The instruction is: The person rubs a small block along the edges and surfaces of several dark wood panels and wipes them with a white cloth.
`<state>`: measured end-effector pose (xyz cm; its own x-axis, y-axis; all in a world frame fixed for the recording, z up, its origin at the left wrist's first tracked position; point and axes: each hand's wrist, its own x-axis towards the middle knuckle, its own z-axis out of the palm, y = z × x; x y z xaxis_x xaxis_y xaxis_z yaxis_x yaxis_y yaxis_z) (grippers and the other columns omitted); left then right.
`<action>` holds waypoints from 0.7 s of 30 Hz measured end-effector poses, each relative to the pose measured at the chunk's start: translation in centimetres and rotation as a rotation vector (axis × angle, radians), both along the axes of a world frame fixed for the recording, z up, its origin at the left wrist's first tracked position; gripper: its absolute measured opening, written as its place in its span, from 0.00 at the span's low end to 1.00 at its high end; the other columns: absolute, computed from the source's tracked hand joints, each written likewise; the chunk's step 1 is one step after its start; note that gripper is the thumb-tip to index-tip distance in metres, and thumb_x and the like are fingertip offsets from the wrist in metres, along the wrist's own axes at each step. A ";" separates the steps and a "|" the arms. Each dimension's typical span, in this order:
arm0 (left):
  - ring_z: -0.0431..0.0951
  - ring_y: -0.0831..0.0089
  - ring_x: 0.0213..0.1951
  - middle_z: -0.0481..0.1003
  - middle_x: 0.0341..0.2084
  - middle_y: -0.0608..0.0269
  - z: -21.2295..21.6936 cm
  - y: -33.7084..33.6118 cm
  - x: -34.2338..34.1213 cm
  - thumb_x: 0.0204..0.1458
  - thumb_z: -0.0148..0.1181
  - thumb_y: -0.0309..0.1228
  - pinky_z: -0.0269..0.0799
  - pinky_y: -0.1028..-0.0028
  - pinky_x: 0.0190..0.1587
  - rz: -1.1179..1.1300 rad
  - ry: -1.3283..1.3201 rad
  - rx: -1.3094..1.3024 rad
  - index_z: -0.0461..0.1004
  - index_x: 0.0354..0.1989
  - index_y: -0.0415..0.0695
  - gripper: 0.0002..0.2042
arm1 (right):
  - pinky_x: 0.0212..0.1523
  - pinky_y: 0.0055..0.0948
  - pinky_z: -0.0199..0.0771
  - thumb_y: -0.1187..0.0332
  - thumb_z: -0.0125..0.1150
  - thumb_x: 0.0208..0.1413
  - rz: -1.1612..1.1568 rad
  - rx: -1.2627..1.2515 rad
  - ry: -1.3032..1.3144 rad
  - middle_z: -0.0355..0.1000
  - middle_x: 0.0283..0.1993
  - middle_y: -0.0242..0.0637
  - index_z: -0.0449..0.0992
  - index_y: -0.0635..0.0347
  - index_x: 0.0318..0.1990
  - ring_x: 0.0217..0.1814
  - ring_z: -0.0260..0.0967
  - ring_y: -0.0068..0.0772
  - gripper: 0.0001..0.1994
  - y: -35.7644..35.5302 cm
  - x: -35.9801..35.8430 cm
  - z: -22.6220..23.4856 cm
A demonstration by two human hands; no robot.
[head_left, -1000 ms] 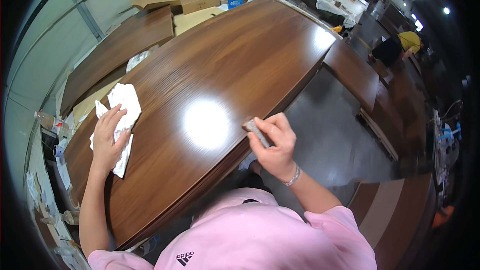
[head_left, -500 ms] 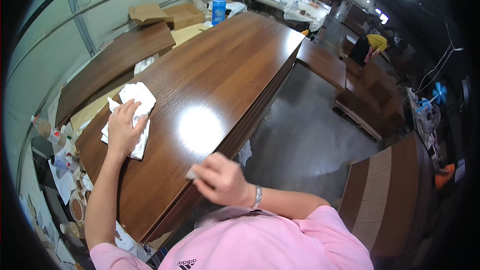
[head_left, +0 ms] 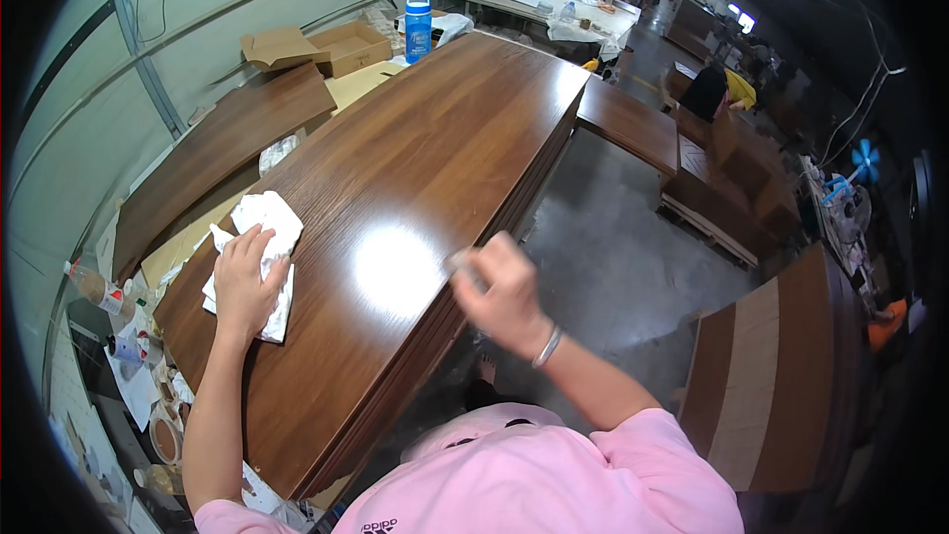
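A white cloth (head_left: 281,221) is pressed to the brown board (head_left: 425,168) by the left hand (head_left: 249,282), its fingers laid over it and slightly spread. Between thumb and fingers of the right hand (head_left: 499,285), a small pale block (head_left: 459,262) is pinched close to the near edge (head_left: 415,334) of the board; it is blurred, so whether the wood is touched by it cannot be told. The board is stretched out under the left hand and away beyond both hands. Its top is seen as evenly brown and glossy, with no bare patch made out, and may be judged well along; how much is left along the edge cannot be judged. Beyond the left hand, a narrower board (head_left: 227,153) and a blue bottle (head_left: 418,32) are seen.
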<state>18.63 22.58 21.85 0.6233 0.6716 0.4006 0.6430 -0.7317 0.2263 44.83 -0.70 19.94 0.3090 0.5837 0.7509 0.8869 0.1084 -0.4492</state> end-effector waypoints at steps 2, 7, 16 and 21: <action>0.67 0.55 0.60 0.71 0.58 0.54 0.3 -0.3 0.3 0.53 0.59 0.39 0.58 0.58 0.62 0.002 0.001 -0.006 0.74 0.54 0.44 0.21 | 0.33 0.39 0.72 0.75 0.64 0.44 -0.221 -0.026 0.030 0.69 0.32 0.43 0.78 0.62 0.30 0.33 0.69 0.46 0.05 0.7 6.3 -0.7; 0.67 0.55 0.59 0.71 0.57 0.55 0.4 -0.4 0.5 0.52 0.60 0.37 0.59 0.58 0.62 -0.007 0.021 0.017 0.74 0.54 0.43 0.21 | 0.33 0.39 0.73 0.76 0.67 0.41 -0.106 0.042 0.086 0.71 0.32 0.42 0.79 0.62 0.32 0.31 0.71 0.46 0.08 1.2 9.0 0.0; 0.67 0.54 0.59 0.71 0.58 0.54 1.5 -1.0 1.0 0.50 0.61 0.33 0.59 0.58 0.63 0.017 0.035 -0.019 0.73 0.54 0.43 0.21 | 0.35 0.41 0.70 0.68 0.68 0.49 -0.476 -0.011 0.136 0.70 0.31 0.46 0.78 0.64 0.25 0.32 0.69 0.47 0.09 4.8 25.0 -1.1; 0.67 0.52 0.59 0.71 0.58 0.54 1.2 -0.9 0.9 0.47 0.61 0.31 0.59 0.57 0.63 0.025 0.036 -0.036 0.74 0.54 0.43 0.22 | 0.35 0.38 0.71 0.67 0.69 0.48 -0.328 -0.028 0.118 0.70 0.30 0.43 0.79 0.64 0.28 0.33 0.72 0.43 0.09 6.4 26.6 0.5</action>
<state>19.54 21.67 23.04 0.6201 0.7003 0.3536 0.6689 -0.7074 0.2281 71.41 5.70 20.41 0.5674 0.4589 0.6837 0.8141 -0.1877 -0.5496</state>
